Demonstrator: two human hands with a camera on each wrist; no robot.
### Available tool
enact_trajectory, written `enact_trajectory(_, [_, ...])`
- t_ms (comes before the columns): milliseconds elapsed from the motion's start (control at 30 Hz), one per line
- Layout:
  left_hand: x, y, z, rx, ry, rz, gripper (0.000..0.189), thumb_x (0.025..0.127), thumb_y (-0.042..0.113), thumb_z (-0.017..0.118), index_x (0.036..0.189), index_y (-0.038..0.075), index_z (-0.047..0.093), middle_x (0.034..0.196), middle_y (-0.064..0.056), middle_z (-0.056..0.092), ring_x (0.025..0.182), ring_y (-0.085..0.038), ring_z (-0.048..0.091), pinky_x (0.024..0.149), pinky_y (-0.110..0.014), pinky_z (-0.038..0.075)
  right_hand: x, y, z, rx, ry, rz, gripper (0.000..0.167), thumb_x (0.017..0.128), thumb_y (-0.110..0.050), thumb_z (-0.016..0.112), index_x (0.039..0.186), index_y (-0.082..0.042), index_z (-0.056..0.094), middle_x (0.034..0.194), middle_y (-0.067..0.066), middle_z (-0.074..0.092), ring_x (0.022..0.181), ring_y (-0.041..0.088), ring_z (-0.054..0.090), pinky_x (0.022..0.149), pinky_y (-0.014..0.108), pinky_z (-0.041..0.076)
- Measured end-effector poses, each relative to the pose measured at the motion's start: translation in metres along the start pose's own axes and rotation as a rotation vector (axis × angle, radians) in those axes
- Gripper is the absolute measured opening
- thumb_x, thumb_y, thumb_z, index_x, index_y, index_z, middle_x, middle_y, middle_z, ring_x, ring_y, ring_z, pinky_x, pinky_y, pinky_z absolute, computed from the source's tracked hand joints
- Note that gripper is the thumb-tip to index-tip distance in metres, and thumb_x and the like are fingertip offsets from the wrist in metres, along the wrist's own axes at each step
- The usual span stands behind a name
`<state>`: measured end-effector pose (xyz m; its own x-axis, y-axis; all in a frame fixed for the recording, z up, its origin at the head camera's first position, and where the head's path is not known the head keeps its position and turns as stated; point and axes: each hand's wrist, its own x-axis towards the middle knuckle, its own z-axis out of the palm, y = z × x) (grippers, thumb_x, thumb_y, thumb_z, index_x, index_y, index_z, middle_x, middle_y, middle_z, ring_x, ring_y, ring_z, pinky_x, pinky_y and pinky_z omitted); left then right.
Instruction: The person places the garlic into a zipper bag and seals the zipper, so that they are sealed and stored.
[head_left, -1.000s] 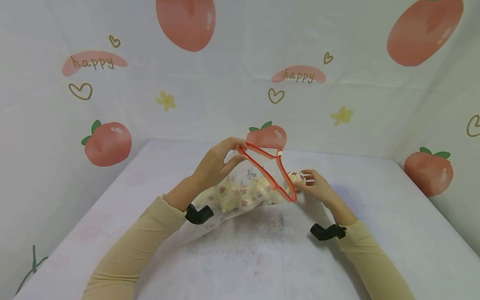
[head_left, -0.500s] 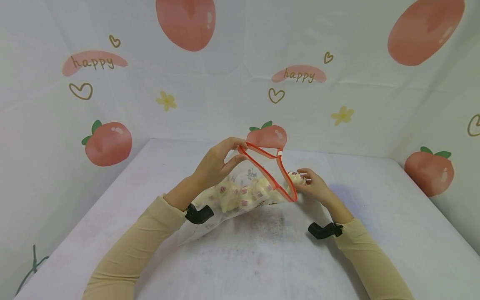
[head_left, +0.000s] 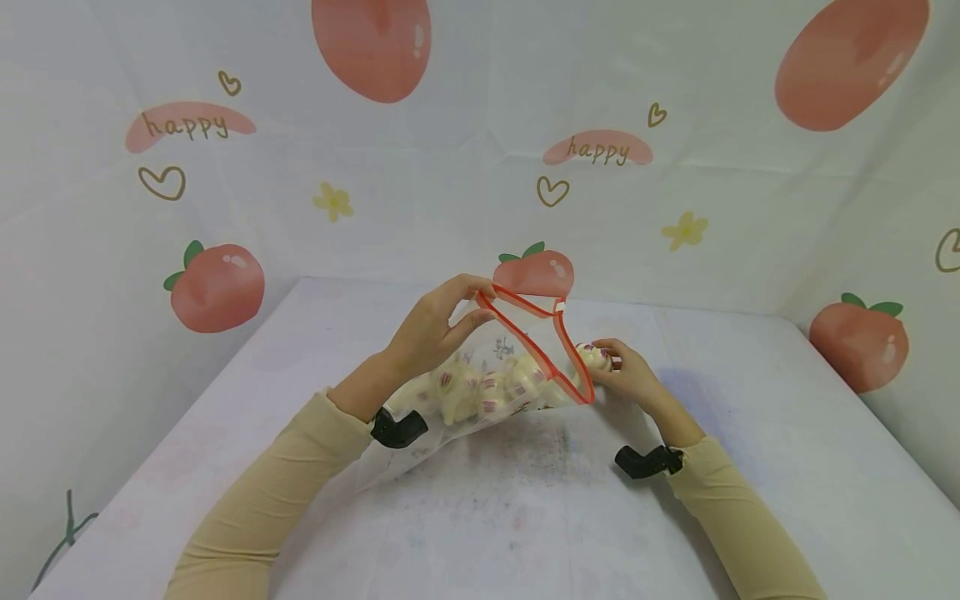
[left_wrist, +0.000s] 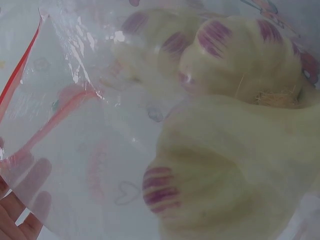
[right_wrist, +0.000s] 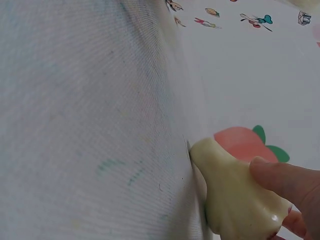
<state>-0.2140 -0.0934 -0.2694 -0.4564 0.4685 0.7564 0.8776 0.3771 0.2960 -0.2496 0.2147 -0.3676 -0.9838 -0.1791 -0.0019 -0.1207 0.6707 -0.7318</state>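
My left hand (head_left: 429, 332) pinches the red-edged mouth of a clear plastic zip bag (head_left: 567, 354), holding it spread toward the right. Several cream garlic bulbs (head_left: 457, 392) with purple streaks lie inside; the left wrist view shows a bulb (left_wrist: 210, 170) large through the film. Just right of the bag's mouth, my right hand (head_left: 636, 377) grips another garlic bulb (head_left: 595, 357), its thumb and fingers around it. In the right wrist view that bulb (right_wrist: 235, 192) is close by the table cloth, its stem end pointing away from my thumb. The mouth partly overlaps it in the head view.
A pale cloth covers the table (head_left: 465, 533), with smudges in the middle. Behind it hangs a white backdrop (head_left: 465, 192) printed with peaches, hearts and flowers. Black curved mounts (head_left: 648, 461) sit on both wrists.
My right hand has shifted slightly left and its fingers have closed more around the garlic bulb. The left hand and the bag have stayed in place.
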Motion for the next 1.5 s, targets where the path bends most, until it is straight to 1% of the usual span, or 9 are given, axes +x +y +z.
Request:
enact_trajectory(233, [0.0,0.0,0.0,-0.008,-0.006,-0.01,0.055,0.091,0.052,0.038,0.106,0.002,0.054,0.107,-0.012,0.063,0.097,-0.024,0.059,0.088,-0.038,0.049,-0.001,0.002,0.0,0.002,0.033,-0.017,0.052,0.087,-0.016,0.063,0.132,0.002,0.043,0.133,0.033,0.044,0.115,0.047,0.05,0.09,0.048,0.047])
enact_trajectory(467, [0.0,0.0,-0.001,-0.011,-0.005,-0.013,0.055,0.091,0.052,0.038,0.106,0.001,0.054,0.106,-0.013,0.062,0.095,-0.026,0.058,0.085,-0.043,0.05,-0.001,0.001,-0.004,0.007,0.063,-0.032,0.053,0.086,-0.017,0.064,0.131,0.002,0.044,0.131,0.031,0.046,0.113,0.047,0.053,0.089,0.045,0.048])
enact_trajectory(633, [0.0,0.0,-0.001,-0.01,-0.005,-0.013,0.055,0.091,0.052,0.038,0.106,0.001,0.054,0.107,-0.013,0.062,0.096,-0.026,0.059,0.086,-0.041,0.05,-0.002,0.0,-0.009,-0.006,0.079,-0.031,0.054,0.086,-0.019,0.066,0.132,0.0,0.044,0.129,0.028,0.048,0.111,0.043,0.055,0.083,0.037,0.049])
enact_trajectory(800, [0.0,0.0,-0.001,-0.009,-0.003,-0.013,0.056,0.091,0.053,0.037,0.106,0.002,0.054,0.107,-0.012,0.062,0.096,-0.025,0.059,0.087,-0.039,0.049,-0.004,-0.002,-0.013,-0.009,0.087,-0.015,0.056,0.086,-0.023,0.067,0.133,-0.002,0.044,0.129,0.026,0.049,0.112,0.041,0.055,0.078,0.028,0.047])
enact_trajectory(1000, [-0.001,0.001,-0.001,-0.012,-0.001,-0.017,0.055,0.091,0.052,0.038,0.105,0.002,0.054,0.106,-0.012,0.062,0.096,-0.025,0.059,0.088,-0.039,0.05,-0.007,-0.004,-0.018,0.005,0.109,-0.036,0.055,0.085,-0.023,0.067,0.131,-0.002,0.045,0.127,0.025,0.05,0.109,0.039,0.056,0.072,0.021,0.045])
enact_trajectory(1233, [-0.001,0.001,-0.001,-0.012,0.002,-0.018,0.055,0.091,0.052,0.038,0.106,0.002,0.054,0.106,-0.012,0.063,0.096,-0.025,0.059,0.088,-0.038,0.049,-0.012,-0.009,-0.025,-0.007,0.131,-0.065,0.055,0.086,-0.023,0.067,0.132,-0.002,0.045,0.128,0.026,0.051,0.108,0.039,0.056,0.074,0.022,0.046])
enact_trajectory(1500, [-0.001,0.001,0.0,-0.001,-0.002,-0.012,0.053,0.091,0.05,0.038,0.106,0.002,0.054,0.106,-0.012,0.062,0.097,-0.026,0.06,0.087,-0.039,0.05,-0.019,-0.018,-0.034,-0.014,0.145,-0.078,0.055,0.087,-0.024,0.066,0.133,-0.003,0.044,0.129,0.027,0.05,0.108,0.039,0.055,0.072,0.023,0.046])
